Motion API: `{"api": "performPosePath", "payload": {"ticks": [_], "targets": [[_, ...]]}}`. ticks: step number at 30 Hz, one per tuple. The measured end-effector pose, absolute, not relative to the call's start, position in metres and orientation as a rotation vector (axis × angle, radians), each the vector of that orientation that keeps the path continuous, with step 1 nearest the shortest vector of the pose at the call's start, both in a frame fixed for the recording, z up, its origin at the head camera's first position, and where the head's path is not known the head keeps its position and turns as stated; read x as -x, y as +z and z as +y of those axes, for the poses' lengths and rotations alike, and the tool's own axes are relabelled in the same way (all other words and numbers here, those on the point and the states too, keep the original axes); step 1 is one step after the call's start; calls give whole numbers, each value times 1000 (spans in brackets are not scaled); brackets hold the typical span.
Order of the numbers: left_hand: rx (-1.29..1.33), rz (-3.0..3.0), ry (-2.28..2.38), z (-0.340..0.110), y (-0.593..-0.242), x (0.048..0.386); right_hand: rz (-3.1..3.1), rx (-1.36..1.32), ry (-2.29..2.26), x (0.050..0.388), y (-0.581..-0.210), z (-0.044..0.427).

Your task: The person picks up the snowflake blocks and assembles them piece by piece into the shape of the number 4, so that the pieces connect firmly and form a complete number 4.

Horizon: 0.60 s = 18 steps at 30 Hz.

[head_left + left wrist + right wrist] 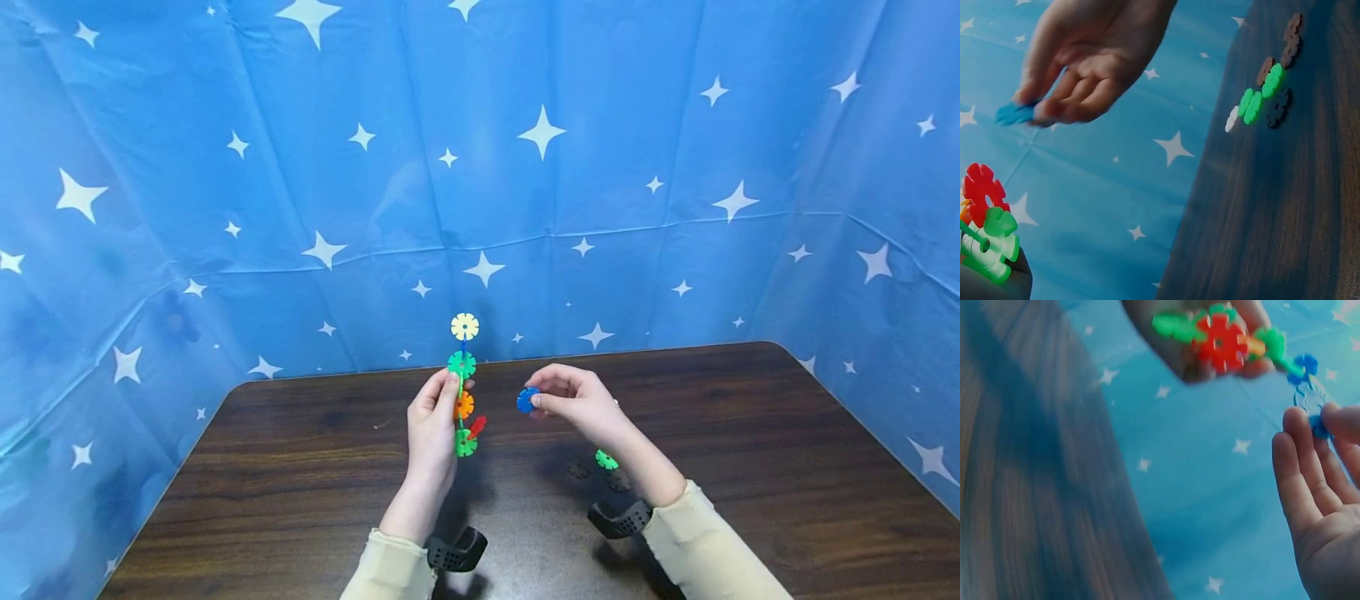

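My left hand [433,425] grips an upright chain of notched plastic snowflake discs, held above the table. A cream disc [465,317] tops it, with a blue disc seen edge-on [464,345] beneath. Lower come a green disc [455,364], an orange disc [467,406] and another green disc [467,448]; a red disc [478,427] juts out to the right. To the right of the chain and apart from it, my right hand [588,408] pinches a loose blue disc [526,400] between thumb and fingers. Palm and fingers partly cover the chain's middle.
On the dark wooden table [300,483], loose discs lie under my right forearm, which hides some. The left wrist view shows green discs [1272,81], brown discs [1292,51], a black disc [1280,107] and a white disc [1231,119]. A blue star-patterned curtain [495,200] hangs behind.
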<state>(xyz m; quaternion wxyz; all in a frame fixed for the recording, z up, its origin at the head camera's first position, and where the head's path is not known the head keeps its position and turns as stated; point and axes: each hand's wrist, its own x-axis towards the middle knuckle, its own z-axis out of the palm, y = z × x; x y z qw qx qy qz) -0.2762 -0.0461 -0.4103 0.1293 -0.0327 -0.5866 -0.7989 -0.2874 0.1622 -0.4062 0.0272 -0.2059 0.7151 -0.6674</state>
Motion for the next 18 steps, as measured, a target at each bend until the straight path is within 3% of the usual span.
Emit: {"api": "performPosePath", "payload": {"ticks": [5,18], "targets": [[84,-1730,-2313,-46,-413,275,2013,535,-2283,289,-408,136],[91,-1721,-2314,-48,-413,277,2018,487,-2241,281,-411,117]]}}
